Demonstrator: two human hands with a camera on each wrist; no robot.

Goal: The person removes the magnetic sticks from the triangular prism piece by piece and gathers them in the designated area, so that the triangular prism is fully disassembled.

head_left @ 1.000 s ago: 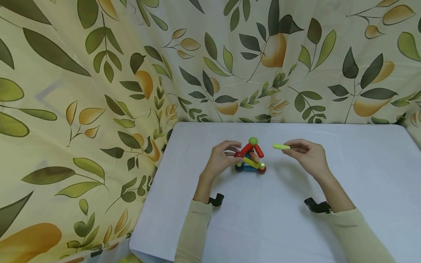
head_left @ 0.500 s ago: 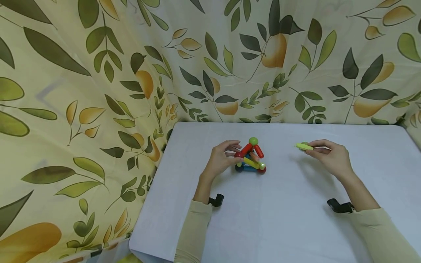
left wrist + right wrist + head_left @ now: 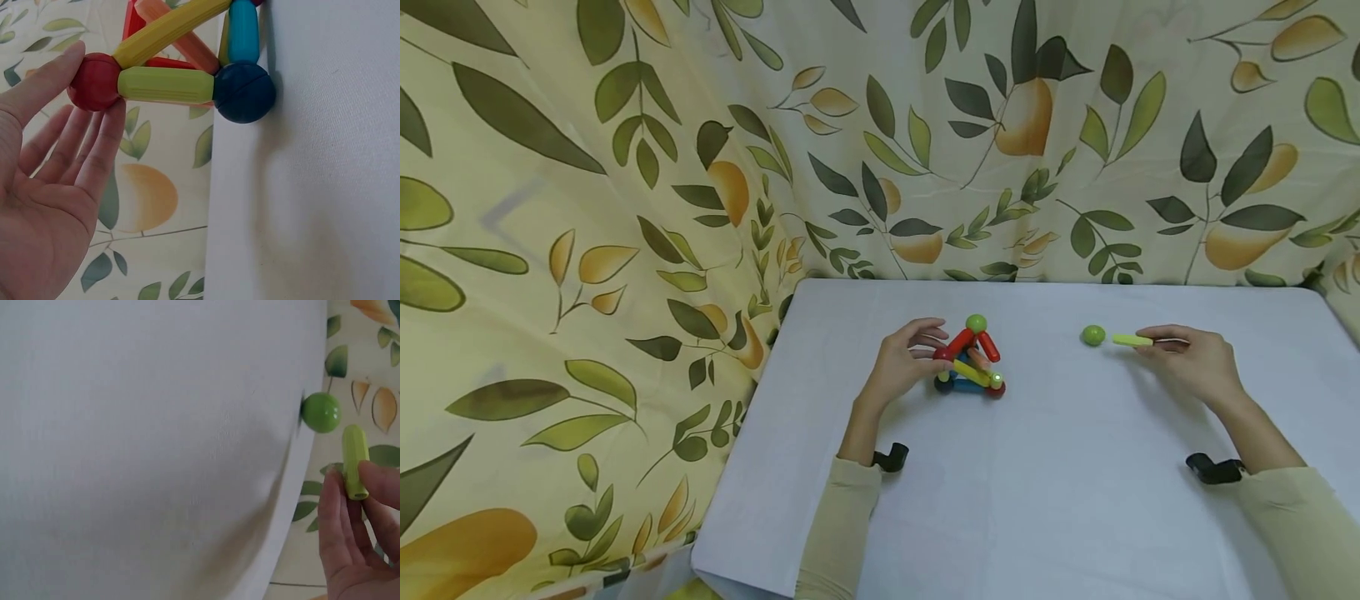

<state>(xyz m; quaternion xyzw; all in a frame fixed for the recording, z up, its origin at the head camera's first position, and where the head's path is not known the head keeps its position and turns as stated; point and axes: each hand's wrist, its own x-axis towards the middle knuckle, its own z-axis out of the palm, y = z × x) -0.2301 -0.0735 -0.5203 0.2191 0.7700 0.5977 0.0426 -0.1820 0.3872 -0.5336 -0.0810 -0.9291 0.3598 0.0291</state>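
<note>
My left hand (image 3: 906, 358) pinches a red ball (image 3: 94, 82) between thumb and fingers. That ball is a corner of a structure of magnetic rods and balls on the table. A light green rod (image 3: 165, 85) joins it to a dark blue ball (image 3: 244, 92); a yellow rod (image 3: 169, 32) also runs from it. Two red rods (image 3: 960, 341) lean up to a green ball (image 3: 976, 322) on top. In my right hand (image 3: 1197, 360), thumb and fingertips pinch a loose yellow-green rod (image 3: 355, 464). Just left of it a second green ball (image 3: 1093, 335) sits on the table.
The table (image 3: 1037, 500) wears a white cloth and has its far edge against a leaf-and-fruit patterned curtain (image 3: 865, 150). More curtain hangs on the left. Black wrist cameras (image 3: 1213, 469) are strapped at both wrists.
My right hand has moved right with the yellow-green rod, past the loose green ball, which now shows fully. The left hand keeps its hold on the red ball, and the structure stands as before.
</note>
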